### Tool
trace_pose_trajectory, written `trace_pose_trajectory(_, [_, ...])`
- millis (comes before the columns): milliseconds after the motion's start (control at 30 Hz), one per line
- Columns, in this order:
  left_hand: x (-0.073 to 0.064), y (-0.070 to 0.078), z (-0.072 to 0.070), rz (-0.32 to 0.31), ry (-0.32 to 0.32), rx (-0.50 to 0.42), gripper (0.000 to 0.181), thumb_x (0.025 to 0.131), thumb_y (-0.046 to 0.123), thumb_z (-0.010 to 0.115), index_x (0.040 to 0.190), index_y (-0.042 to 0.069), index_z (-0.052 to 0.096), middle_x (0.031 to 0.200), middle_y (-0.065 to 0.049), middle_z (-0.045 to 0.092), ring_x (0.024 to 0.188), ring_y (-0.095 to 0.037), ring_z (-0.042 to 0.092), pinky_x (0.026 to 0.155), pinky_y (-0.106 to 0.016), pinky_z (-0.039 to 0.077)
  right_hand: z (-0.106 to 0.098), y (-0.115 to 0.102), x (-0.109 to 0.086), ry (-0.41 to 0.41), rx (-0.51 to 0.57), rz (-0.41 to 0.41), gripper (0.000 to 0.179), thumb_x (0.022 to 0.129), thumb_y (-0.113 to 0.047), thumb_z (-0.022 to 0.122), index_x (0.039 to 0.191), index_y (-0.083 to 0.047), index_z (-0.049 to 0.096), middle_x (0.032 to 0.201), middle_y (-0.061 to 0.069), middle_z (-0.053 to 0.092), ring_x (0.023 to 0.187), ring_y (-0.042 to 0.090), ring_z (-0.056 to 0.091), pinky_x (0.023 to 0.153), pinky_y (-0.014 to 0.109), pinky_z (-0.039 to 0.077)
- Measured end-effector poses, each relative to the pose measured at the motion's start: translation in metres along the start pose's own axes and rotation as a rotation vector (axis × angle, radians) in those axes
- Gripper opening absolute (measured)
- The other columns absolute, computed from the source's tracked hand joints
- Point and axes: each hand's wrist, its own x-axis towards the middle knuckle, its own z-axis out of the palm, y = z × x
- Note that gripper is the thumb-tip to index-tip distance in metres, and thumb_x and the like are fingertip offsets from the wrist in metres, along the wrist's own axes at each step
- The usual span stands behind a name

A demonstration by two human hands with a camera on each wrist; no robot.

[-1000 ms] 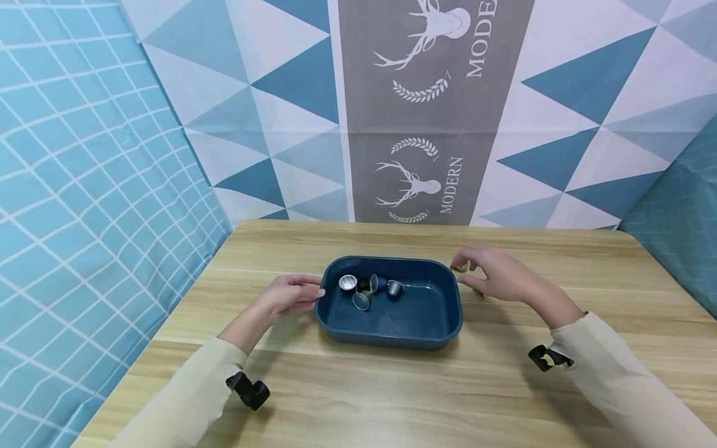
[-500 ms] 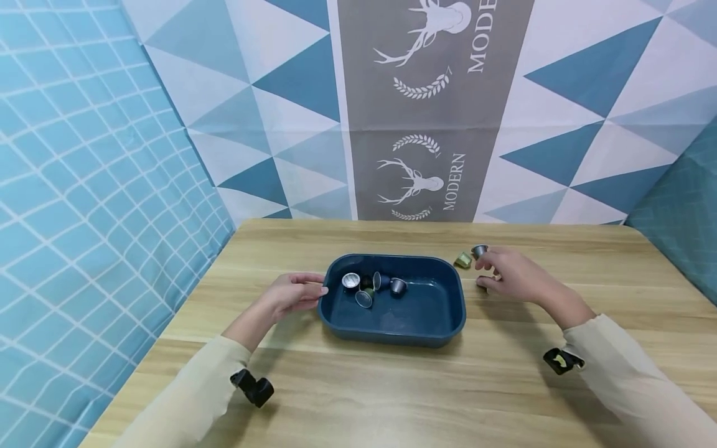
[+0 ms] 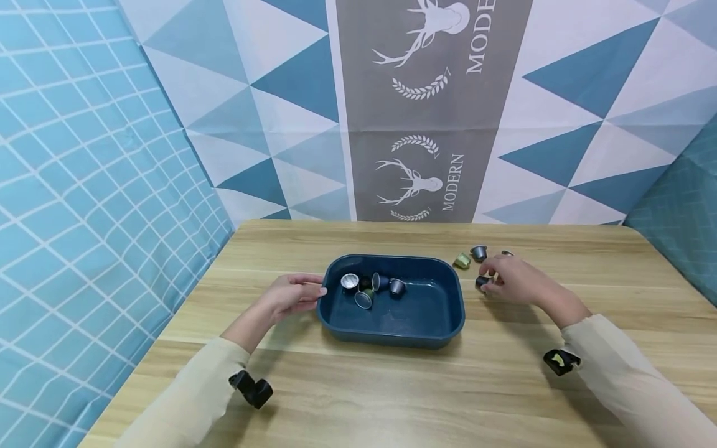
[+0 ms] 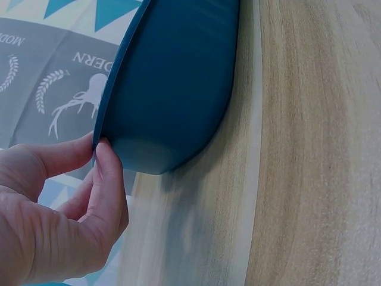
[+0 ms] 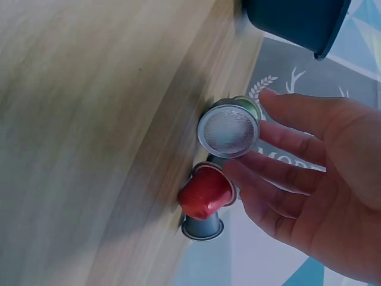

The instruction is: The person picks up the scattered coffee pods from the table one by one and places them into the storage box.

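Observation:
A dark blue plastic bin [image 3: 392, 341] stands on the table with several coffee capsules [image 3: 363, 300] inside. My left hand [image 3: 294, 292] pinches the bin's left rim between thumb and finger, clearly seen in the left wrist view. Right of the bin, my right hand [image 3: 512, 281] reaches around a dark capsule [image 3: 482, 282]. Its foil lid [image 5: 228, 131] faces the right wrist camera, and the thumb stands apart from it. Close by lie a green capsule [image 3: 462, 261], a grey capsule [image 3: 478, 252] and a red capsule [image 5: 205, 193], the red one mostly hidden by the hand in the head view.
The wooden table [image 3: 370, 398] runs back to a patterned cloth wall [image 3: 302, 143]. A blue checked cloth [image 3: 101, 186] hangs along the left side. The bin's raised right wall [image 3: 460, 305] stands between its inside and the loose capsules.
My right hand has moved right, away from the bin's corner, uncovering the green and grey capsules, and now reaches around the dark one. My left hand keeps its hold on the rim.

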Motion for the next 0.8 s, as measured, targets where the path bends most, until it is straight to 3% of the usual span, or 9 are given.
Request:
trace_pose_trajectory(300, [0.001,0.000,0.000,-0.010,0.011,0.020,0.046,0.090,0.011,0.066,0.132,0.000,0.053,0.096,0.003,0.068,0.082,-0.005,0.065,0.075,-0.020,0.057,0.005,0.004,0.007,-0.027,0.010,-0.012,0.018,0.084,-0.008,0.071,0.098,0.001,0.065,0.087,0.010,0.067,0.070,0.011,0.056,0.061,0.026,0.047])
trace_pose_trajectory(800, [-0.001,0.001,-0.001,-0.001,0.014,0.004,0.046,0.089,0.011,0.066,0.132,-0.001,0.054,0.091,0.005,0.069,0.080,-0.004,0.066,0.075,-0.020,0.058,0.016,0.004,0.011,-0.043,-0.020,-0.033,0.016,0.081,-0.009,0.075,0.093,-0.004,0.065,0.086,0.005,0.066,0.078,0.013,0.059,0.071,0.036,0.053])
